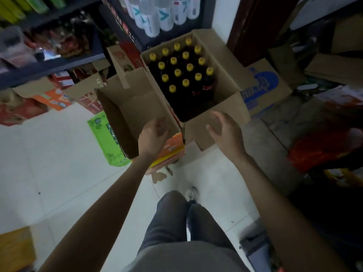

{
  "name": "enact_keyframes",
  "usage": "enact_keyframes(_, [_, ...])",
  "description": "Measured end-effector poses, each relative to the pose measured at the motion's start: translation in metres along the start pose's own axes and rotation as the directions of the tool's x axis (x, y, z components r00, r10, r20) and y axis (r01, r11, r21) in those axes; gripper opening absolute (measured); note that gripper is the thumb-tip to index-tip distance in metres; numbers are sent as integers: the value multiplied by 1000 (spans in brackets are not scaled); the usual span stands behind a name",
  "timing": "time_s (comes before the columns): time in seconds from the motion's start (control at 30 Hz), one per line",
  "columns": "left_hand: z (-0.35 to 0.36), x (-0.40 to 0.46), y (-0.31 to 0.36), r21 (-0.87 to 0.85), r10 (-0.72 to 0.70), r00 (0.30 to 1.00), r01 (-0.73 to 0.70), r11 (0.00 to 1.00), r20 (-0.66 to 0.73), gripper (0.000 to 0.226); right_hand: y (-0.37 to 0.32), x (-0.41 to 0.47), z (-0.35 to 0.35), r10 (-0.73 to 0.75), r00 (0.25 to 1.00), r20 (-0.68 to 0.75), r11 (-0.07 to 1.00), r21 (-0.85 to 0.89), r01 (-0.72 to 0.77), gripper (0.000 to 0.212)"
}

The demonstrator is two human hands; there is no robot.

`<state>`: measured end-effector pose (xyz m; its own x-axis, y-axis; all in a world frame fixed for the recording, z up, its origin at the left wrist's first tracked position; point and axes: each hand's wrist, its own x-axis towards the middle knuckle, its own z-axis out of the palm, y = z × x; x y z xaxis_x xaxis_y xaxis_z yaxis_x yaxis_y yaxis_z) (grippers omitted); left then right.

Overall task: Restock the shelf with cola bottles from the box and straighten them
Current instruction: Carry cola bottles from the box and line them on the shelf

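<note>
Cola bottles (177, 72): sixteen yellow caps counted, all upright in one open cardboard box (225, 79). Four diagonal rows of four.

Open cardboard boxes on the floor: two, the bottle box and a second box (121, 107) just beside it.

Green carton (102, 134): one.

Blue-printed carton (263, 85): one.

Clear bottles (155, 16) on the upper shelf: several, too blurred and cut off to count.

Hands: two, left hand (153, 134) and right hand (225, 130).

Shoe (191, 193): one showing.
</note>
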<state>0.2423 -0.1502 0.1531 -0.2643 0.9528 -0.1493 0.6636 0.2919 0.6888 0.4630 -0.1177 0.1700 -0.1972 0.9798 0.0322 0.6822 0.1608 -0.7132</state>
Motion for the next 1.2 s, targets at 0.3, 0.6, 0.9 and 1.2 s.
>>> enact_keyframes(0.3, [43, 180, -30, 290, 136, 990, -143, 946, 45, 53, 53, 164, 76, 152, 978, 140, 988, 18, -156, 59])
enact_keyframes(0.6, [69, 268, -51, 523, 236, 942, -330, 786, 239, 57, 95, 254, 156, 206, 933, 295, 972, -170, -160, 79])
enact_keyframes(0.9, [82, 282, -57, 576, 261, 927, -372, 728, 269, 36, 109, 270, 183, 229, 941, 250, 953, -257, -163, 69])
enact_keyframes(1.2, [24, 249, -33, 50, 459, 884, -464, 884, 91, 33, 35, 223, 97, 226, 972, -70, 973, 72, -221, 71])
